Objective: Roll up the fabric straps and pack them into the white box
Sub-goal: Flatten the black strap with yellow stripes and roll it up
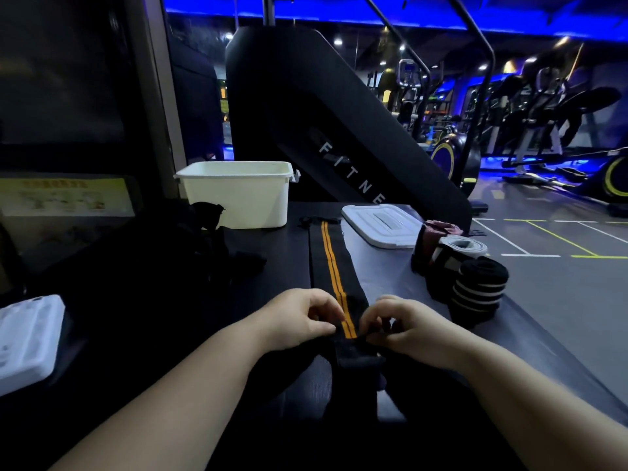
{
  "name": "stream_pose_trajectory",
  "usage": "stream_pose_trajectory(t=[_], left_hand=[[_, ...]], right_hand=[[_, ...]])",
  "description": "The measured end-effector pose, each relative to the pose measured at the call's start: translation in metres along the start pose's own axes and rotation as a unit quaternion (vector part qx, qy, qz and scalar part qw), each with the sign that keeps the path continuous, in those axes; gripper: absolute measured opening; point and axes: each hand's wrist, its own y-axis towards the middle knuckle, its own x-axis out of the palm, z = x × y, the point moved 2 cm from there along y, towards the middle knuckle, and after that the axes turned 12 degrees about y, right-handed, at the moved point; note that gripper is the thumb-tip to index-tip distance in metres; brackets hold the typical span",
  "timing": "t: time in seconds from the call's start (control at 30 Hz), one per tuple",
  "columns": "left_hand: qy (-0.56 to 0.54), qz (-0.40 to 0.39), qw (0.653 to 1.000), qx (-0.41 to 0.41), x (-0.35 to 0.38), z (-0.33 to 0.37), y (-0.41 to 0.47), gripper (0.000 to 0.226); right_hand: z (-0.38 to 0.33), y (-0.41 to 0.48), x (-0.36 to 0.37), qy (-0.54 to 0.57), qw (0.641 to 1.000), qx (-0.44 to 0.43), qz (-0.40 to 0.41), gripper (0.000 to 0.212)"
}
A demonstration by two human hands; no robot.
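Left hand (302,321) and right hand (404,329) pinched the near end of the black orange-striped fabric strap (334,263) lying flat toward the far white plastic box (238,195); the first turn would want tight, square edges

A dark table (384,266) fills the lower middle of the frame. At the lower left edge a white plastic object (27,341) with a ridged top lies on it. Behind the table, in the upper centre, a big black machine (306,96) slopes down to the right, with pale letters "FITNE" on its side. A yellow poster (68,197) hangs at the left. At the upper right stand exercise machines (543,107) under blue ceiling light (306,11), and white and yellow lines (550,236) mark the grey floor.
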Motion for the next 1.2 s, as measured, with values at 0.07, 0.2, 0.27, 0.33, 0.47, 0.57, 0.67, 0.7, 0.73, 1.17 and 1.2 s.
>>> stream_pose_trajectory(t=[0.07,0.2,0.27,0.33,0.47,0.57,0.67,0.7,0.73,1.17,1.2], left_hand=[[-0.027,0.002,1.0,0.011,0.004,0.004,-0.008,0.02],[-0.029,0.018,0.999,0.032,0.007,0.009,-0.02,0.021],[-0.02,0.024,0.999,0.043,0.009,0.01,-0.025,0.024],[-0.004,0.03,0.998,0.058,0.01,0.01,-0.029,0.026],[-0.003,0.033,0.997,0.076,0.011,0.015,-0.035,0.032],[0.001,0.028,0.996,0.085,0.012,0.017,-0.038,0.029],[-0.002,0.02,0.996,0.085,0.012,0.018,-0.04,0.026],[-0.004,0.016,0.996,0.085,0.012,0.019,-0.041,0.026],[-0.004,0.013,0.996,0.086,0.012,0.019,-0.042,0.026],[-0.062,-0.019,0.997,0.032,0.012,0.025,-0.051,0.019],[-0.064,-0.015,0.997,0.029,0.013,0.025,-0.051,0.016]], right_hand=[[-0.002,-0.01,0.003,0.01,1.0,-0.009,-0.008,0.03],[-0.007,-0.029,0.011,0.022,0.999,-0.013,-0.021,0.023],[-0.01,-0.036,0.013,0.018,0.999,-0.017,-0.033,0.036],[-0.009,-0.039,0.013,0.019,0.999,-0.02,-0.042,0.045],[-0.007,-0.041,0.015,0.017,0.999,-0.042,-0.026,0.043],[-0.007,-0.041,0.018,0.008,0.998,-0.059,-0.009,0.045],[-0.008,-0.042,0.022,0.011,0.995,-0.09,0.043,0.028],[-0.008,-0.042,0.023,0.013,0.993,-0.095,0.063,0.022],[-0.009,-0.042,0.023,0.015,0.992,-0.097,0.08,0.019],[-0.004,-0.038,0.027,0.041,0.989,-0.036,0.141,0.021],[-0.003,-0.038,0.028,0.041,0.989,-0.036,0.14,0.022]])
